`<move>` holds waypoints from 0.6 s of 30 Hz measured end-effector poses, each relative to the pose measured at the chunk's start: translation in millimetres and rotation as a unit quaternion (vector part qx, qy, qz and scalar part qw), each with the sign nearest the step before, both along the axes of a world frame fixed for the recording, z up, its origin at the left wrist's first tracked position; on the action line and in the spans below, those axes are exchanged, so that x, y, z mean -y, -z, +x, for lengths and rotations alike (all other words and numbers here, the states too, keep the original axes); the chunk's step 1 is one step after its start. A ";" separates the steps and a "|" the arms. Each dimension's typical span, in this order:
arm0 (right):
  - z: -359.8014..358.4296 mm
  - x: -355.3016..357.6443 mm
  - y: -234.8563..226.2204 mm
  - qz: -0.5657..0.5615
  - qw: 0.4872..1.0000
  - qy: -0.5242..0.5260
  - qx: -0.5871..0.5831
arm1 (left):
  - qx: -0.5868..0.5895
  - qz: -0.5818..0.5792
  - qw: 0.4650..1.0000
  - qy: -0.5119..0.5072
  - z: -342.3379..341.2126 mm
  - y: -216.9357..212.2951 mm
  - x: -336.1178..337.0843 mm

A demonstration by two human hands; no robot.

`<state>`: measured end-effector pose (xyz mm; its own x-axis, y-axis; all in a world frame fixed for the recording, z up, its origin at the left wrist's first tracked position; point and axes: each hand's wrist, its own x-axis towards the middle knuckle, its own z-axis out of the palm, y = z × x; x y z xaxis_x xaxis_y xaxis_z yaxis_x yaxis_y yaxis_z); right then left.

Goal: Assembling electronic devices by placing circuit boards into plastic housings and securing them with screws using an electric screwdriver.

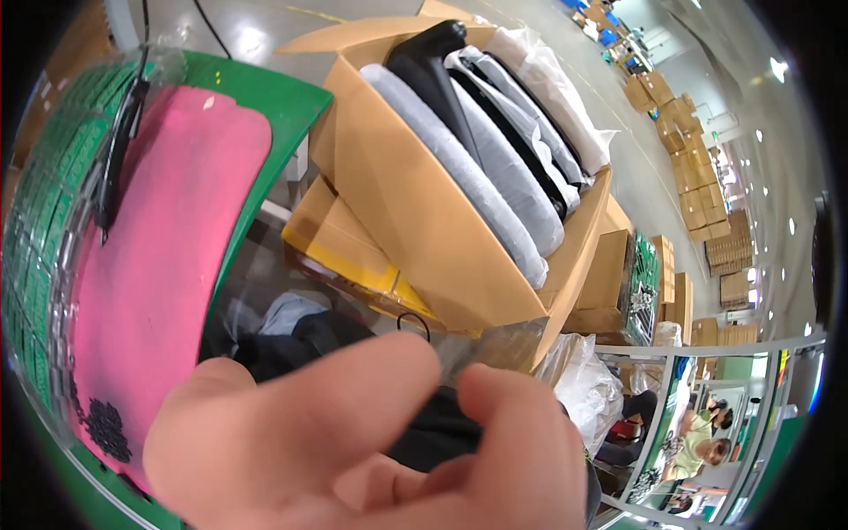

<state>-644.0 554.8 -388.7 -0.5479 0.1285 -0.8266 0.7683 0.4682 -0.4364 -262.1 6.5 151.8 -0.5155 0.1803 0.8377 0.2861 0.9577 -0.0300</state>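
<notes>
My right hand, large and blurred close in front, fills the lower middle. Its fingers are loosely curled, the thumb at the left and a bent finger at the right. A small gap separates their tips, and no object shows between them. The left hand is out of sight. To the left of the hand lies a pink mat on a green surface, with a pile of small black parts at its near corner. A slim black corded tool with a pointed tip rests by the mat's left side.
Beyond the hand stands an open cardboard box holding several black items in grey-white wrapping. Under it is a carton with yellow tape. Clear plastic bags lie at the right. Farther off are stacked cartons and a person.
</notes>
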 end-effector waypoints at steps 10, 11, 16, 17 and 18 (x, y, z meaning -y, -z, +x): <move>-265.5 114.1 -257.6 -0.025 0.781 0.001 -0.624 | -0.002 0.173 0.963 -0.208 43.6 49.3 -3.9; -292.1 144.6 -294.2 -0.038 0.730 0.004 -0.683 | -0.008 0.192 0.955 -0.224 36.0 53.5 -5.8; -207.4 436.7 -372.8 -0.135 0.722 -0.345 -0.584 | 0.009 0.242 0.885 -0.398 44.2 52.7 -6.2; -172.9 486.5 -376.5 -0.152 0.703 -0.455 -0.525 | 0.011 0.250 0.862 -0.440 62.7 55.9 -4.0; -139.4 523.0 -384.1 -0.178 0.665 -0.551 -0.472 | -0.001 0.243 0.841 -0.483 82.7 52.0 -28.2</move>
<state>-783.4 31.8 -4.6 -0.4427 -0.8930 0.0814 -0.6510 0.2577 -0.7140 -179.4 34.8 99.7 -0.2237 -0.6861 0.6922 -0.6318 0.6429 0.4330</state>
